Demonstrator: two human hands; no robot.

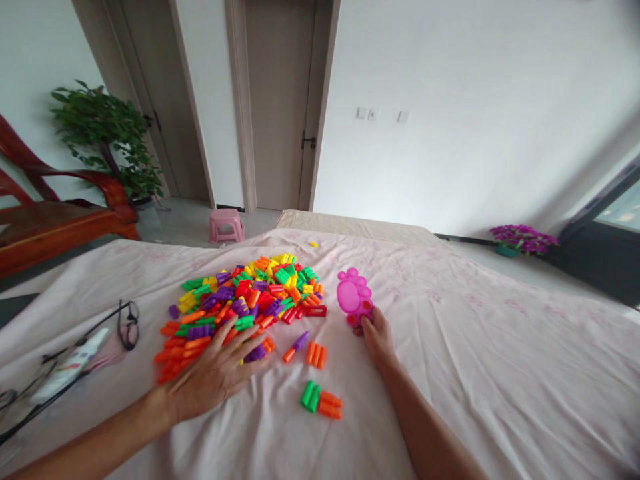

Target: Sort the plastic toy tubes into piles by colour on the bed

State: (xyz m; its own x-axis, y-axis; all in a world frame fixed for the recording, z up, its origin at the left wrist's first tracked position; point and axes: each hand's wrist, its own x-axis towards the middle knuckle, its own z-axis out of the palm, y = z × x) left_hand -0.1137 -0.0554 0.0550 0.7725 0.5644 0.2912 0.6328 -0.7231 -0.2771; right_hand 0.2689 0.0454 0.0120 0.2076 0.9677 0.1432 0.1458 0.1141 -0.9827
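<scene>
My left hand [220, 363] lies over the near edge of a heap of plastic building pieces [250, 290] in red, orange, yellow, green and purple. Its fingers are spread, and nothing is seen gripped in them. Between thumb and fingers, my right hand [377, 333] grips a pink paw-shaped plastic piece [350, 297] with small orange-red spots near its lower end. Between the hands lie a purple-and-orange joined piece [297, 347], an orange piece [317, 355], a green piece [310, 396] and another orange piece [331, 404]. A red piece with a slot [315, 311] sits at the heap's right edge.
A pale patterned cloth [450, 373] covers the surface. Eyeglasses [129, 325] and a white tube [73, 363] lie at the left. Beyond stand a pink stool [227, 225], a wooden chair [65, 213], a potted plant [105, 133] and purple flowers [524, 239]. A yellow piece [313, 244] lies farther back.
</scene>
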